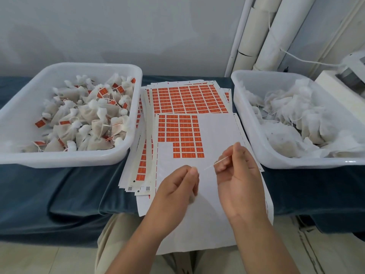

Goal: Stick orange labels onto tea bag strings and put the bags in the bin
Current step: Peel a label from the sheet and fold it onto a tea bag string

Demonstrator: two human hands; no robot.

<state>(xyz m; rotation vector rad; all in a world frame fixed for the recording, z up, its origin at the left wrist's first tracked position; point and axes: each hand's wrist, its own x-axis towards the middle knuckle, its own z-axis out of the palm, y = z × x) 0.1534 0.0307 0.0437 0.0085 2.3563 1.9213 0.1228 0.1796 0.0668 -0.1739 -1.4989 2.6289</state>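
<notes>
Covering the table is a blue cloth, and on it stand two white bins. The left bin is heaped with tea bags whose strings carry orange tags. The right bin holds a tangle of plain white bags. Between the bins lies a stack of label sheets. The top sheet is mostly bare backing, with orange labels left only in its upper left part. Above that sheet's bare area, the right hand has its fingers curled and pinches a thin white string. The left hand, just beside it, pinches thumb to forefinger at the string's lower end. The string runs straight between the two hands. A pale blurred shape under the left hand is too smeared to identify.
</notes>
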